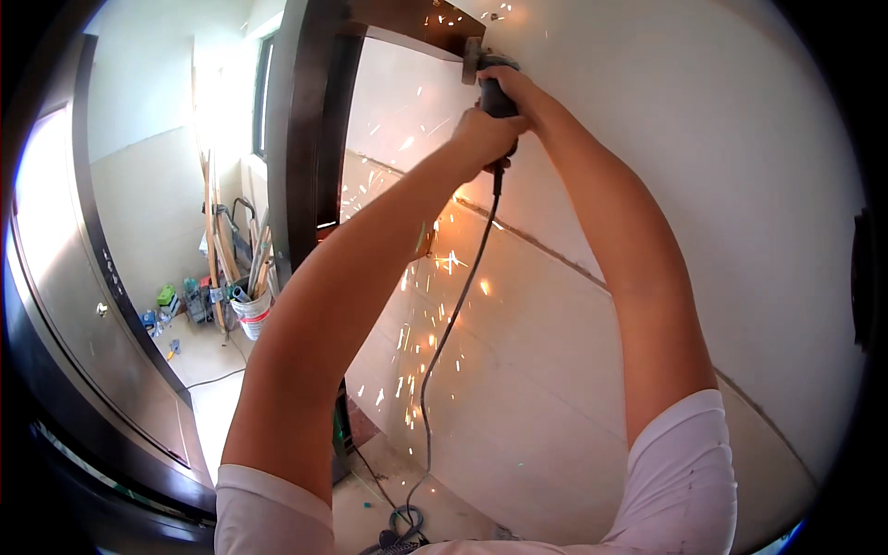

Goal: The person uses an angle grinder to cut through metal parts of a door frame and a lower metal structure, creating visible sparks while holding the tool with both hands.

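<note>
Both my arms reach up to a dark angle grinder (499,100) at the upper corner of a dark brown door frame (314,120). My left hand (486,139) is wrapped round the lower end of its body, just above the cord. Higher up, my right hand (511,81) grips it near the head. The disc and its guard (472,61) meet the frame's top piece, and bright sparks fly upward and fall below. The exact contact point is hard to make out. A black power cord (450,324) hangs from the grinder down to the floor.
A white wall (721,185) with tiled lower part stands right of the frame. Through the doorway are a white bucket (252,314) holding long sticks, a green box (166,296) and scattered tools. A metal door (102,314) stands at left. Coiled cable (405,520) lies on the floor below.
</note>
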Demonstrator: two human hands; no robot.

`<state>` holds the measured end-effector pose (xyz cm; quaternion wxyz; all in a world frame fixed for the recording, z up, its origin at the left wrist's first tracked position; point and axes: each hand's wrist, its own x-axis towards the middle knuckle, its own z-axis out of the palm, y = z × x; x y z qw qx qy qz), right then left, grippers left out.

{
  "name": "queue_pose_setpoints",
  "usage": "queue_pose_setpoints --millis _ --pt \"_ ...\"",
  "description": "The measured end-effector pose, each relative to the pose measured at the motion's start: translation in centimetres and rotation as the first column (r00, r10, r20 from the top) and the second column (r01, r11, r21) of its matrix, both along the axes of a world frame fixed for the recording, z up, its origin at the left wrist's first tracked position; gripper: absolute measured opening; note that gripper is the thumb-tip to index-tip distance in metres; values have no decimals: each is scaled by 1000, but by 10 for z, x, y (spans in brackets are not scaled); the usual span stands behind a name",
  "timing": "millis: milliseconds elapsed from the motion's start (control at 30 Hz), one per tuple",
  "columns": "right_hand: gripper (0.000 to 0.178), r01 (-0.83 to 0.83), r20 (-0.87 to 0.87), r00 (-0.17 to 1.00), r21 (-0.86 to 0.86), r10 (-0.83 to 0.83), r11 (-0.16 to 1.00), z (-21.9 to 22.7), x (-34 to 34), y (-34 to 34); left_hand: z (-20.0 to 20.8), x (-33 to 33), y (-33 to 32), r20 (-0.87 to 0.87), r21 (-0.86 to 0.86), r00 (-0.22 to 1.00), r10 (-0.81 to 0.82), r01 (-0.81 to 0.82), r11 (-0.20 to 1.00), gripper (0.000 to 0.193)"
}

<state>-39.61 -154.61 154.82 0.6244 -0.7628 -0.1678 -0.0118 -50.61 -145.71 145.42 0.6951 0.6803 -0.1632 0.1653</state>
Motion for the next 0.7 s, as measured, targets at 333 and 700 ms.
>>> queue_pose_setpoints --millis 333,700 --pt "42 -131 -67 989 18 132 991 -6 -1 -41 -17 13 -37 102 68 970 219 -226 972 49" --pt "41 -92 -95 991 5 92 996 -3 -2 -36 -13 9 -31 31 13 991 133 -133 991 58"
